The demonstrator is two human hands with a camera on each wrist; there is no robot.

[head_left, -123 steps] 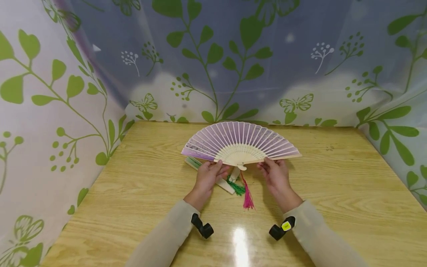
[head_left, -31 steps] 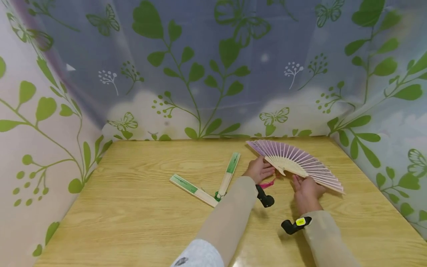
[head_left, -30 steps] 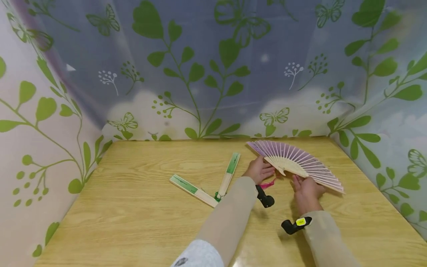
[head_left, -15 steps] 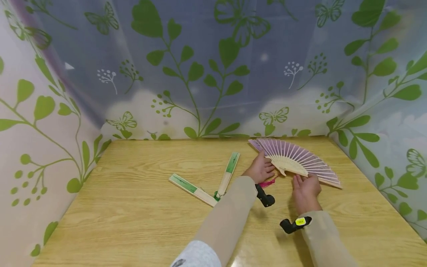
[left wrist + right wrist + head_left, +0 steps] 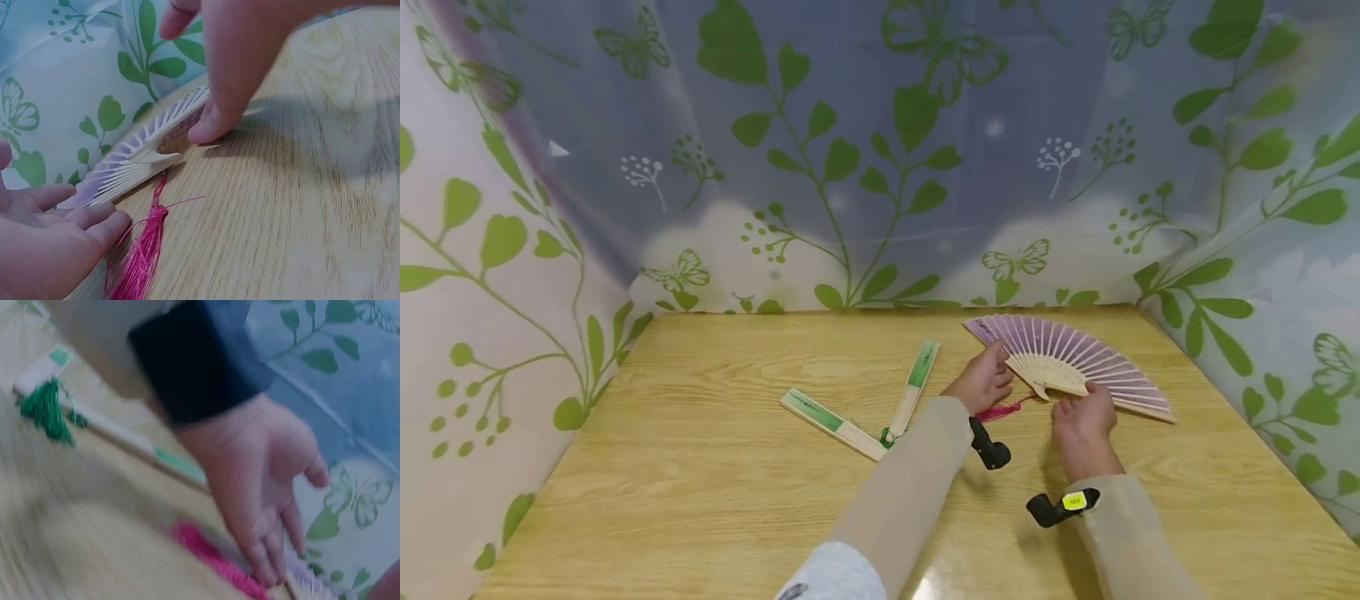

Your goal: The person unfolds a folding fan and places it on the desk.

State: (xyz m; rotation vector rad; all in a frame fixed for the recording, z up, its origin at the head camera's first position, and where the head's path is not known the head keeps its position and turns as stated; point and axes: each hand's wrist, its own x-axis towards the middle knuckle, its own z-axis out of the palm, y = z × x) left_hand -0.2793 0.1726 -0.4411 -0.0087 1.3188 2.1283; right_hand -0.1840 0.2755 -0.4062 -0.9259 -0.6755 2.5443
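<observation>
A purple folding fan [image 5: 1060, 354] lies spread on the table at the back right, its cream ribs converging on a pivot toward me. From the pivot a pink tassel [image 5: 147, 253] trails left. My left hand [image 5: 983, 379] is beside the fan's left edge; in the right wrist view that hand [image 5: 256, 469] has fingers extended and thumb apart. Against the near right guard are the fingertips of my right hand [image 5: 1084, 421]; the left wrist view shows this hand [image 5: 237, 62] reaching down, one digit raised clear of the fan.
Left of my forearm, two slim green-and-cream folded fans [image 5: 823, 415] form a V, with a green tassel [image 5: 888, 437] where they meet. The left forearm covers part of the wooden table [image 5: 700, 467]. Printed cloth walls [image 5: 880, 208] bound its back and sides.
Over about four seconds, both hands have carried the purple fan from above the green ones to the back right. In the last second it shifts only slightly, and the right hand draws a little left.
</observation>
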